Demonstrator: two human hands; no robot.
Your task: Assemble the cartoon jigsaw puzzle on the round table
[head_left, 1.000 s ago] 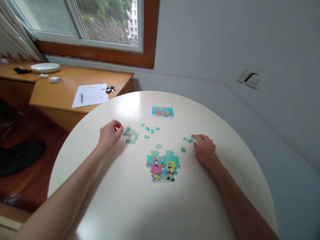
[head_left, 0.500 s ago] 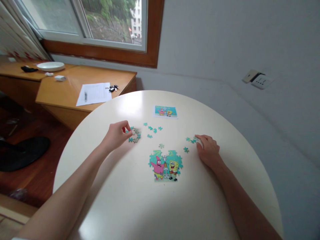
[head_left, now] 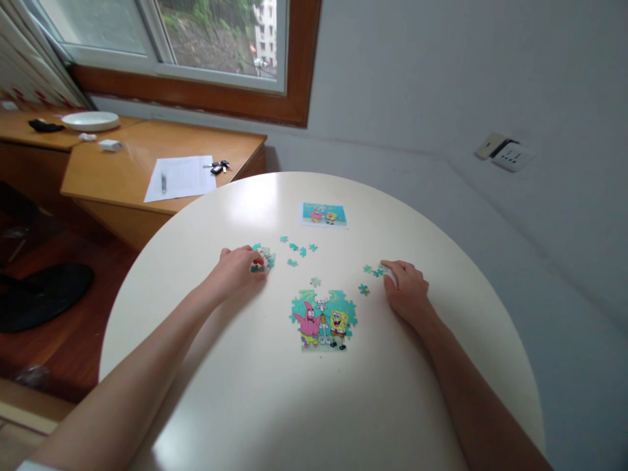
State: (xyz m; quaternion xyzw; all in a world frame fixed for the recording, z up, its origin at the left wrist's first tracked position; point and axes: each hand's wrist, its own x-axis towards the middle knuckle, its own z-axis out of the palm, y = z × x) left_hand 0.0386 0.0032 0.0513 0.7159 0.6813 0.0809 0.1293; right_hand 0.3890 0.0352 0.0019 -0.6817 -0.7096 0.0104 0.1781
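A partly built cartoon jigsaw (head_left: pixel 323 320) lies in the middle of the round cream table (head_left: pixel 275 405). My left hand (head_left: pixel 238 268) rests on the table with fingers curled, pinching at a small heap of teal pieces (head_left: pixel 263 258). My right hand (head_left: pixel 405 288) lies on the table right of the jigsaw, fingers bent, fingertips touching a few loose pieces (head_left: pixel 373 270). More loose pieces (head_left: pixel 297 249) are scattered behind the jigsaw, and a single piece (head_left: pixel 315 282) sits just above it. The reference picture card (head_left: pixel 323 214) lies at the far side.
A wooden desk (head_left: pixel 147 163) stands behind the table at the left, with a sheet of paper (head_left: pixel 180 176), keys (head_left: pixel 218 167) and a white plate (head_left: pixel 91 120). A window is above it. A wall socket (head_left: pixel 505 154) is at the right. A dark chair base (head_left: pixel 42 294) is on the floor.
My left hand has moved right and down onto the heap of pieces. My right hand has stayed by its pieces. The camera shifted a little.
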